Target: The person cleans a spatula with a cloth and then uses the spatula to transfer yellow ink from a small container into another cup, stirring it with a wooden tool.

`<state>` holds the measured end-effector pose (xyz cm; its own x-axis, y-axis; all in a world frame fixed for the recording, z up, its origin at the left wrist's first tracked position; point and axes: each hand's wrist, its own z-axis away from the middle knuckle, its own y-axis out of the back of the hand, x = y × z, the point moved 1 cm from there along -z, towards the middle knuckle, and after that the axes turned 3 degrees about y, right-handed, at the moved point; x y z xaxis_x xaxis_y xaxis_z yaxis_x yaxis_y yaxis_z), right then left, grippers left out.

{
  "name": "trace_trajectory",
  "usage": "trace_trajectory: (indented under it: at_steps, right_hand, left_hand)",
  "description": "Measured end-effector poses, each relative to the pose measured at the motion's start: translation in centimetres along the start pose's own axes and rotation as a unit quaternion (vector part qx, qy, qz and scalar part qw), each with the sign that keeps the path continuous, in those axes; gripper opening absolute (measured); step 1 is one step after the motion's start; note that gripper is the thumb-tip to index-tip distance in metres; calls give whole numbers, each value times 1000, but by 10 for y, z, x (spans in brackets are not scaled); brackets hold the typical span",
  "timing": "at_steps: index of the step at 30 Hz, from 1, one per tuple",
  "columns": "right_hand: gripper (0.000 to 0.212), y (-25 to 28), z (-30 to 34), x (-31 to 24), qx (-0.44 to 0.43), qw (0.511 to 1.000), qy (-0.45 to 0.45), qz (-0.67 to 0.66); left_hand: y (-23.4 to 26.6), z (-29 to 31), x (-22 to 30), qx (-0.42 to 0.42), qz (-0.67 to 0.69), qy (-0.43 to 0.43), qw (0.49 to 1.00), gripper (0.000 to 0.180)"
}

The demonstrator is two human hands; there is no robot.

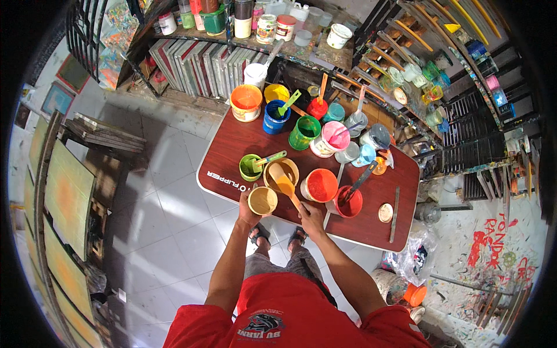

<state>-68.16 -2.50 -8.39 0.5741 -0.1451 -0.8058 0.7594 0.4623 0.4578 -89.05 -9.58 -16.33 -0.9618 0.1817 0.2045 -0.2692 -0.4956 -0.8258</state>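
My left hand (248, 213) is wrapped round a small tub of tan paint (263, 200), held tilted toward me at the table's near edge. My right hand (312, 220) grips the handle of a paint-coated spatula (282, 178). Its broad tan end lies over the mouth of a larger tan-coated tub (294, 168), just beyond the small one. Left of that tub stands a green paint tub (248, 168) with a green-handled spatula. To the right are an orange-red paint tub (321, 185) and a red one (351, 207), with a dark spatula (365, 177) leaning in it.
The dark red table (232, 151) carries more paint tubs, including blue (272, 123), green (301, 139) and pink (339, 136). A round lid (385, 213) and a metal strip (395, 214) lie at its right. Framed screens (203, 66) stand under the back shelf; racks of frames flank both sides.
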Motion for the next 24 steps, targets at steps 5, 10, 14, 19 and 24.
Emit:
trace_trajectory:
  at_steps: [5,10,14,19,24]
  right_hand:
    - [31,7,12,24,19,1000,5,-21]
    - [33,21,26,49,41,999,25,-21]
    - [34,39,35,48,39,998,53,0]
    - [34,60,43,29,34,996,70,33]
    - [30,82,50,-17,36,987,113,104]
  left_hand:
    - [-17,14,6,21,-37,-39,998,55]
    - [-31,19,11,105,-66,-59,991,58]
    - [-32,20,15,149,-108,-49,982,56]
    - [-46,20,17,172,-143,-67,972,58]
    - [-64,22,21,142,-175,-45,973,57]
